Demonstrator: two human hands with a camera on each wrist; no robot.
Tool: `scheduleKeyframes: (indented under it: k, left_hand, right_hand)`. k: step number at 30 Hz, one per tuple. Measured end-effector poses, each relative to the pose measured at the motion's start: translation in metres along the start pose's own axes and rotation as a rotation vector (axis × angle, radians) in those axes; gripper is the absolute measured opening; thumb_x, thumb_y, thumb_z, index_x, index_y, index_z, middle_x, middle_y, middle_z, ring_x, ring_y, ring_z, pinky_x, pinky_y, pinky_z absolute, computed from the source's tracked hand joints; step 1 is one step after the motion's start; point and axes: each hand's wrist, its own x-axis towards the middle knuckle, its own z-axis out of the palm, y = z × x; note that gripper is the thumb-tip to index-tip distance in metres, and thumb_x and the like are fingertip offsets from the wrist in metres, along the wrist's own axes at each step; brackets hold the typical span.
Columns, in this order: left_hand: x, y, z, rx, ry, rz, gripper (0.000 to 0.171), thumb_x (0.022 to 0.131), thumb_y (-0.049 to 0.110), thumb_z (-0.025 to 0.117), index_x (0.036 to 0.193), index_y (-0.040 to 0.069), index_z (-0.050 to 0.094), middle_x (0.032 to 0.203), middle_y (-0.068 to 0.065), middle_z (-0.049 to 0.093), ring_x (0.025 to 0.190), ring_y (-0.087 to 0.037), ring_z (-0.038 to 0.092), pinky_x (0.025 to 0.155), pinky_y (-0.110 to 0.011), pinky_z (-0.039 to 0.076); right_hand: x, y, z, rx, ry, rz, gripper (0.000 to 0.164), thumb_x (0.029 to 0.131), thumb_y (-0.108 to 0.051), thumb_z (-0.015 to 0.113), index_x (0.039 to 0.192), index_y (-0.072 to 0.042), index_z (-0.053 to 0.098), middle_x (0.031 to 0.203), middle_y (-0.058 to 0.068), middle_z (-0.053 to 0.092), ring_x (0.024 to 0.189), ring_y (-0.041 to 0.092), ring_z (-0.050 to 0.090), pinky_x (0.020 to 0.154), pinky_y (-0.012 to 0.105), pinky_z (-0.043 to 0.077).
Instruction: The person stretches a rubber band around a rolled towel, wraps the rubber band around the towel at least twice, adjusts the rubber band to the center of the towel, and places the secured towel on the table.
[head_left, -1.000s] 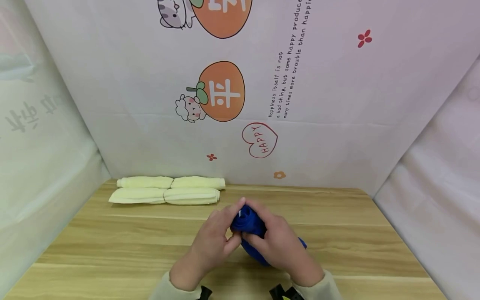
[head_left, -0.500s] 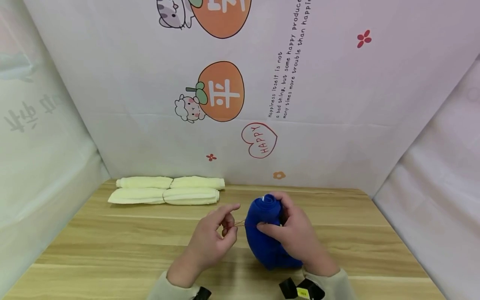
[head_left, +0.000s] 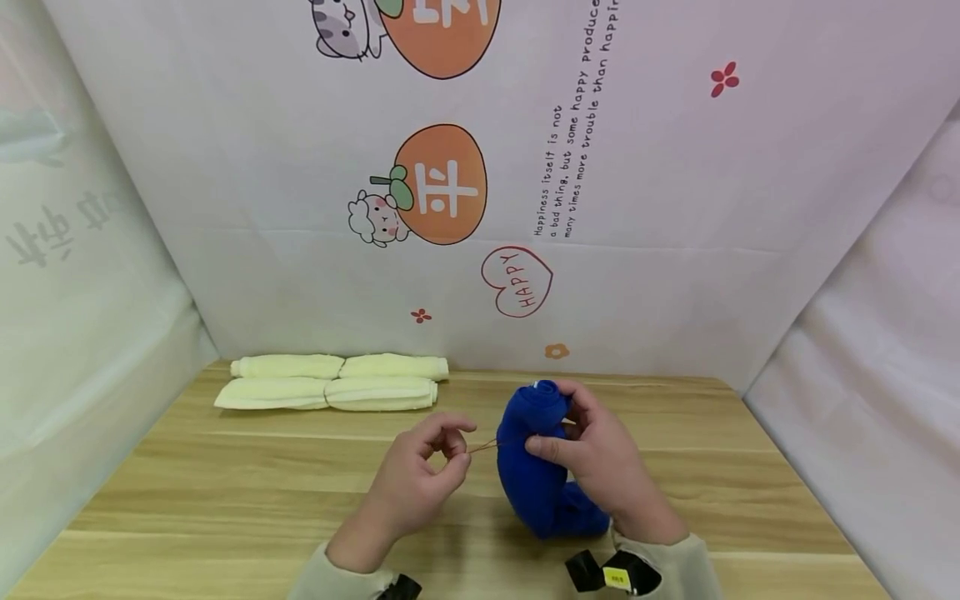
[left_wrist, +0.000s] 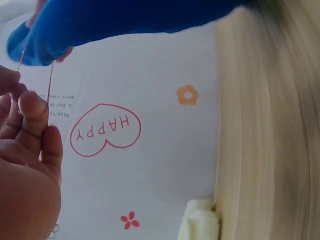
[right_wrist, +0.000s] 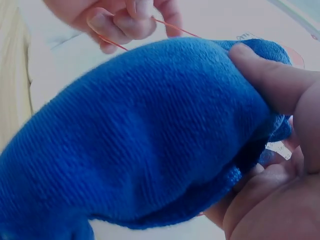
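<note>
A rolled blue towel (head_left: 528,479) stands bent on the table, its spiral end up and its lower end folded to the right. My right hand (head_left: 600,454) grips it near the top, thumb across the front and fingers behind. To its left, my left hand (head_left: 420,471) pinches a thin reddish rubber band (head_left: 483,447), stretched taut from the towel. In the left wrist view two strands of the band (left_wrist: 50,82) run from the curled fingers up to the towel (left_wrist: 125,22). The right wrist view shows the towel (right_wrist: 140,135) large, with the right thumb (right_wrist: 270,75) pressing it.
Two pale yellow rolled towels (head_left: 285,393), each tied round its middle, lie side by side at the back left of the wooden table (head_left: 262,492). A white printed sheet (head_left: 637,292) rises along the back edge, with white cloth at both sides.
Both hands were together round the towel's end; they have since parted. The left hand moved left, drawing the band out, while the right hand shifted right with the towel, now more upright.
</note>
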Motion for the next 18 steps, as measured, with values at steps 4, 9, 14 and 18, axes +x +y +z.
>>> scheduleKeyframes:
  k: [4, 9, 14, 18]
  left_hand:
    - [0.0, 0.002, -0.003, -0.365, 0.008, 0.012, 0.022, 0.09, -0.014, 0.057, 0.108, -0.002, 0.059, 0.083, -0.008, 0.06, 0.069, -0.017, 0.057, 0.07, -0.031, 0.054]
    - [0.004, 0.001, -0.001, -0.904, -0.039, 0.156, 0.03, 0.093, -0.018, 0.043, 0.111, 0.001, 0.058, 0.096, -0.006, 0.063, 0.076, -0.017, 0.062, 0.09, -0.041, 0.052]
    - [0.003, 0.001, 0.004, -1.253, -0.024, 0.089, 0.04, 0.096, -0.019, 0.032, 0.107, 0.006, 0.062, 0.103, -0.008, 0.068, 0.093, -0.019, 0.066, 0.09, -0.034, 0.052]
    - [0.001, 0.002, 0.011, -1.447, 0.072, -0.032, 0.039, 0.098, -0.017, 0.035, 0.095, 0.007, 0.066, 0.104, -0.008, 0.072, 0.107, -0.022, 0.065, 0.08, -0.02, 0.051]
  right_hand:
    - [0.002, 0.001, -0.003, 0.059, 0.029, 0.05, 0.06, 0.081, -0.016, 0.084, 0.134, -0.019, 0.054, 0.122, 0.011, 0.063, 0.109, 0.027, 0.062, 0.095, 0.051, 0.047]
    - [0.007, 0.004, 0.002, -0.051, 0.071, 0.081, 0.059, 0.081, -0.02, 0.085, 0.133, -0.024, 0.058, 0.118, 0.009, 0.067, 0.108, 0.027, 0.063, 0.09, 0.056, 0.049]
    - [0.006, 0.004, 0.008, -0.171, 0.077, 0.052, 0.057, 0.079, -0.025, 0.087, 0.13, -0.027, 0.061, 0.119, 0.007, 0.068, 0.108, 0.03, 0.063, 0.083, 0.064, 0.049]
    - [0.004, 0.002, 0.015, -0.208, 0.062, 0.008, 0.052, 0.079, -0.022, 0.086, 0.125, -0.027, 0.064, 0.116, 0.004, 0.069, 0.107, 0.029, 0.063, 0.083, 0.064, 0.049]
